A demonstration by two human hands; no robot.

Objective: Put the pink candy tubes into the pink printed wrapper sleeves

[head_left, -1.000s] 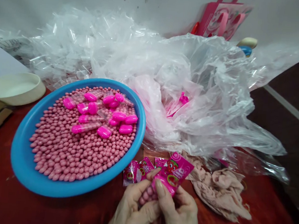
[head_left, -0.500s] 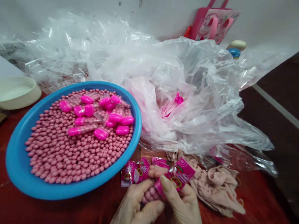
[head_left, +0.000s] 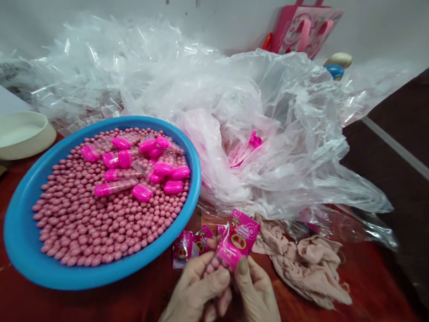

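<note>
Between my two hands is a clear tube of pink candy balls (head_left: pixel 213 265) with a magenta printed sachet (head_left: pixel 239 237) at its upper end. My left hand (head_left: pixel 196 290) is closed around the tube, its thumb across the front. On the other side my right hand (head_left: pixel 259 294) pinches the lower right edge of the sachet and pink end, thumb in front. The sachet stands upright, tilted right, its printed face towards me. How the sachet joins the tube is hidden. Several more magenta sachets (head_left: pixel 182 250) lie on the table just behind my left hand.
Left stands a blue basin (head_left: pixel 192 199) of pink balls with several pink-capped tubes on top. Behind are a crumpled clear plastic bag (head_left: pixel 295 138) and a heap of clear tubes (head_left: pixel 91 65). A beige cloth (head_left: pixel 313 270) lies right; a pale dish (head_left: pixel 44 136) is far left.
The sachet has swung more upright and its printed face now shows fully. My right thumb has slid down to its lower edge. My left hand still grips the tube.
</note>
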